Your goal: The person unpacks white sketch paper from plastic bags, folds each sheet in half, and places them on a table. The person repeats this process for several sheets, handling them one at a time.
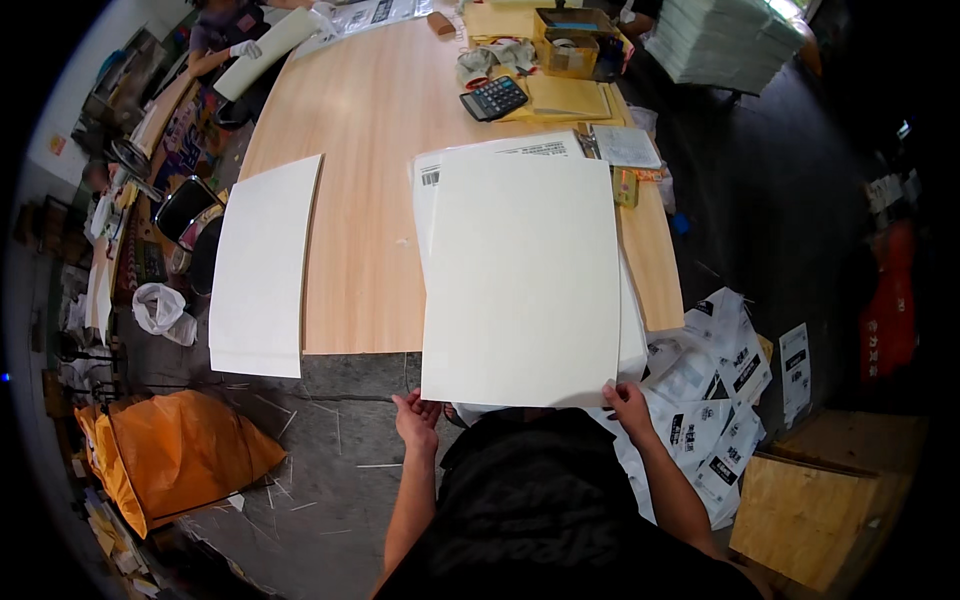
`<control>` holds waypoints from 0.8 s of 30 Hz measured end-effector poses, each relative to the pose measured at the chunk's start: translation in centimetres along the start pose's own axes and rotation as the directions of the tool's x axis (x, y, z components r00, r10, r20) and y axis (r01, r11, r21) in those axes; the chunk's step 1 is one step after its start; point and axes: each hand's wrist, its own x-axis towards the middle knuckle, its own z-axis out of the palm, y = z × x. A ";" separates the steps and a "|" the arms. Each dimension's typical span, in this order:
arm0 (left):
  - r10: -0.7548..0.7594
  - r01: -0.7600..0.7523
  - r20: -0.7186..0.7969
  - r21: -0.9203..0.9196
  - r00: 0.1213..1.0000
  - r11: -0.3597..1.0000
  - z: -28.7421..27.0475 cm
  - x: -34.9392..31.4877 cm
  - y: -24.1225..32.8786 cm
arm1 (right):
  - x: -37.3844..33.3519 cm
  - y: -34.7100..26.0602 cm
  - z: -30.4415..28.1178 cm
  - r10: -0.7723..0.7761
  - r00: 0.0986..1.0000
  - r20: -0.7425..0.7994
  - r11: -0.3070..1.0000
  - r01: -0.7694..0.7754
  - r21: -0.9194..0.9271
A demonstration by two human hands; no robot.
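Note:
A large white board (520,280) lies over the table's near edge in front of me. My left hand (417,418) is closed on its near left corner, the fingertips partly under it. At the near right corner, my right hand (628,410) pinches the edge between thumb and fingers. Beneath the board, a white sheet with printing and a barcode (428,205) sticks out at the left and far sides. Another white edge shows along its right side. A second white board (262,270) rests at the table's left edge, overhanging the near edge.
The wooden table (365,200) holds a calculator (494,99), gloves (497,62) and a notepad (625,147) farther off. Printed plastic wrapping (700,400) lies at the right, an orange sack (185,455) at the left. Across the table, a gloved person holds a white sheet (265,52).

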 end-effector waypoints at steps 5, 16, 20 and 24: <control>0.133 -0.209 0.193 0.457 0.972 0.865 0.3 -1.1 -0.4 | 0.2 0.3 0.0 0.127 0.948 0.292 0.954 -0.197 0.225; 0.008 -0.008 0.013 0.032 1.000 0.999 -1.2 0.0 -2.2 | 2.2 0.3 -1.2 0.203 0.848 0.490 0.952 -0.288 0.102; 0.308 -0.368 0.226 0.314 0.924 0.875 1.2 -3.9 -1.2 | 2.0 0.0 -1.2 0.222 0.839 0.496 0.942 -0.315 0.112; 0.336 -0.487 0.422 0.327 0.842 0.810 0.3 -3.6 0.0 | 1.9 -0.3 -1.1 0.232 0.848 0.477 0.946 -0.310 0.092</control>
